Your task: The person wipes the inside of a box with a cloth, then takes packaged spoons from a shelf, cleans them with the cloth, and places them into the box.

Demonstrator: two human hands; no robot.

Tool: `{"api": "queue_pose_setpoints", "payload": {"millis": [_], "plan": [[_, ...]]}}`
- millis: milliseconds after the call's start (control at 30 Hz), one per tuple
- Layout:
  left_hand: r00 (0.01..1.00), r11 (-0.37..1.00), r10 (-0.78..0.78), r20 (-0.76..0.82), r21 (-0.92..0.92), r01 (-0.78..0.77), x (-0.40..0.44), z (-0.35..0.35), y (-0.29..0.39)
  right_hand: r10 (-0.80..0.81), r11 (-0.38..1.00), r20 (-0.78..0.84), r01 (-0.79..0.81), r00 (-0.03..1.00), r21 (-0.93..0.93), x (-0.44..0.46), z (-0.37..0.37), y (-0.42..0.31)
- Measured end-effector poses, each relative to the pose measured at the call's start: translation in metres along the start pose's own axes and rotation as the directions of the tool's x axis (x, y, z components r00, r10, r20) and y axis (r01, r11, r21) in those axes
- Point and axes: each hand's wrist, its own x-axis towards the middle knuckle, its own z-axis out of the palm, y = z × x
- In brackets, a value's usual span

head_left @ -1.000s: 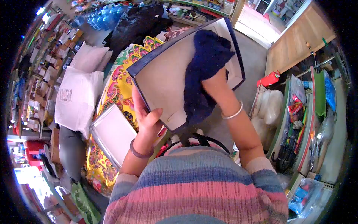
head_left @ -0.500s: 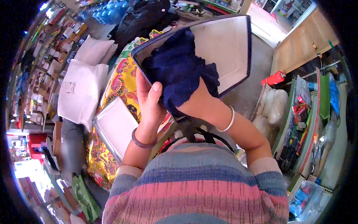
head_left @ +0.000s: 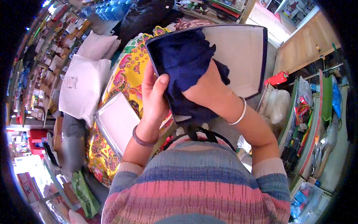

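Note:
A shallow box or lid (head_left: 242, 56) with a pale inside and a dark navy rim is held tilted in front of me. My left hand (head_left: 154, 93) grips its left edge, the thumb on the near side and the fingers behind. Over the left part of its inside lies a crumpled navy cloth (head_left: 186, 59). My right hand (head_left: 207, 89) is in the cloth and presses it against the box; the fingertips are hidden by the folds. Below and left, a white tray-like box with a clear or silvery rim (head_left: 118, 121) rests on a yellow patterned cover (head_left: 130, 80).
White packages (head_left: 80, 87) lie at the left, before crowded shelves (head_left: 48, 71). A red fire extinguisher (head_left: 278, 78) stands at the right, near a wooden panel (head_left: 307, 41). Racks of wrapped goods (head_left: 302, 119) fill the right side. Behind the box is a black bag (head_left: 145, 18).
The box has shifted right and lies at a flatter angle in view. My right hand and the navy cloth have moved slightly right and down with it; the left hand keeps its hold.

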Motion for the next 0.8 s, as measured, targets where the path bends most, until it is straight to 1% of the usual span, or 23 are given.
{"api": "queue_pose_setpoints", "payload": {"millis": [33,100,133,233,267,300,367,433,467,533,567,600,633,700,767,800], "plan": [[1.000,1.000,0.017,-0.016,-0.006,-0.017,0.000,-0.001,0.000,-0.007,1.000,-0.020,0.007,1.000,0.022,0.000,0.002,-0.001],[0.998,0.999,0.050,-0.042,-0.013,-0.050,0.001,-0.006,0.001,-0.071,0.995,-0.003,0.071,0.997,0.073,-0.006,0.005,-0.002],[0.992,0.997,0.077,-0.098,0.011,-0.076,0.003,-0.010,0.004,-0.100,0.990,0.004,0.099,0.995,0.095,-0.008,0.005,-0.003],[0.995,0.994,0.104,-0.013,0.030,-0.103,0.000,-0.013,0.013,-0.163,0.983,0.020,0.164,0.986,-0.083,-0.015,-0.012,0.015],[0.991,0.990,0.129,-0.027,0.053,-0.127,-0.003,-0.011,0.016,0.022,0.995,0.025,-0.019,0.999,-0.098,-0.030,-0.010,0.034],[0.987,0.986,0.154,-0.037,0.076,-0.151,-0.006,-0.008,0.019,0.171,0.972,0.010,-0.167,0.985,-0.164,-0.037,-0.014,0.058],[0.990,0.988,0.139,-0.012,0.065,-0.138,-0.014,-0.012,0.014,0.336,0.889,-0.103,-0.352,0.936,-0.294,-0.030,-0.034,0.083],[0.993,0.993,0.117,0.009,0.029,-0.118,-0.014,-0.013,0.004,0.393,0.891,-0.155,-0.417,0.906,-0.180,-0.018,-0.031,0.065],[0.995,0.995,0.101,-0.025,0.014,-0.101,-0.012,-0.009,0.002,0.285,0.932,-0.087,-0.297,0.955,-0.208,-0.017,-0.017,0.043],[0.992,0.991,0.120,-0.040,0.069,-0.117,-0.009,-0.010,0.001,0.126,0.982,-0.049,-0.132,0.991,-0.139,-0.014,-0.007,0.011],[0.991,0.987,0.129,-0.045,0.100,-0.124,-0.009,-0.011,0.002,0.080,0.995,-0.092,-0.085,0.993,-0.048,-0.010,-0.011,0.005],[0.989,0.985,0.136,-0.052,0.111,-0.130,-0.012,-0.011,0.004,0.128,0.985,-0.075,-0.136,0.989,-0.109,-0.019,-0.011,0.026],[0.985,0.981,0.158,-0.072,0.129,-0.148,-0.016,-0.009,0.008,0.146,0.960,-0.092,-0.163,0.985,-0.226,-0.020,-0.020,0.043],[0.972,0.929,0.234,-0.022,0.300,-0.217,-0.021,-0.016,0.009,0.180,0.867,-0.125,-0.217,0.976,-0.449,-0.024,-0.039,0.076],[0.967,0.931,0.253,-0.032,0.281,-0.234,-0.023,-0.018,0.004,0.163,0.846,-0.188,-0.235,0.969,-0.479,-0.024,-0.034,0.089],[0.966,0.932,0.257,-0.033,0.274,-0.239,-0.024,-0.018,0.002,0.216,0.826,-0.149,-0.262,0.965,-0.499,-0.027,-0.032,0.087]]}}
